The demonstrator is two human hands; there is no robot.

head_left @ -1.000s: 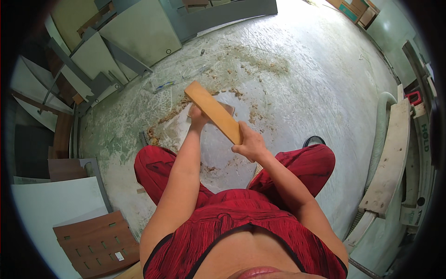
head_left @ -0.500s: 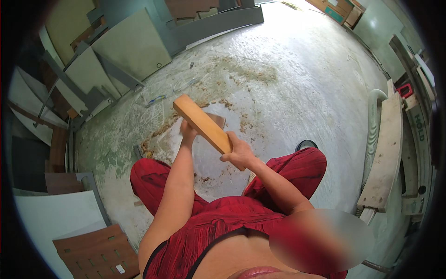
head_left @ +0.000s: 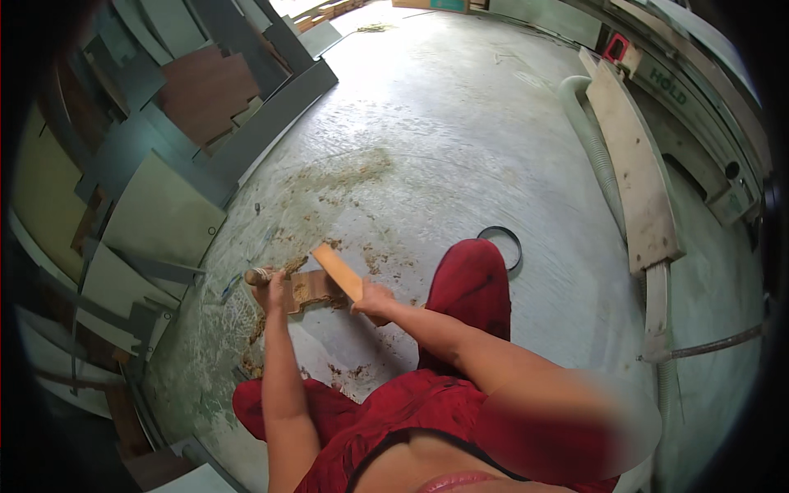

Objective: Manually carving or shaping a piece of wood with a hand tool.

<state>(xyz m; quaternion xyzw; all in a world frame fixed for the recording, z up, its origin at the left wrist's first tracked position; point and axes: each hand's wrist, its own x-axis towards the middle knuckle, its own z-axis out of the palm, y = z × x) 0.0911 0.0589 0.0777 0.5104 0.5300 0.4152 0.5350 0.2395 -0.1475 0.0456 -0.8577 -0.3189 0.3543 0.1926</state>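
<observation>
My right hand [head_left: 376, 300] is closed around the lower end of a short orange-tan wooden block [head_left: 337, 269], which slants up and to the left. My left hand [head_left: 274, 293] is wrapped around a round, light-brown handle [head_left: 257, 277] whose end pokes out to the left of the fist. Next to that hand a flat brown piece [head_left: 316, 287] extends right until it passes behind the block. Tan crumbs lie on and along it. Whether handle and brown piece are joined I cannot tell.
Brown debris [head_left: 362, 168] is scattered over the concrete floor [head_left: 427, 123]. A black ring [head_left: 503, 248] lies beyond my right knee. Boards and panels [head_left: 168, 209] lean along the left. On the right are a ribbed hose [head_left: 598, 140] and a long pale plank [head_left: 637, 172].
My view has turned right. The wooden block has gone lower, held now only by the right hand. The left hand has moved left, and a round handle shows in it.
</observation>
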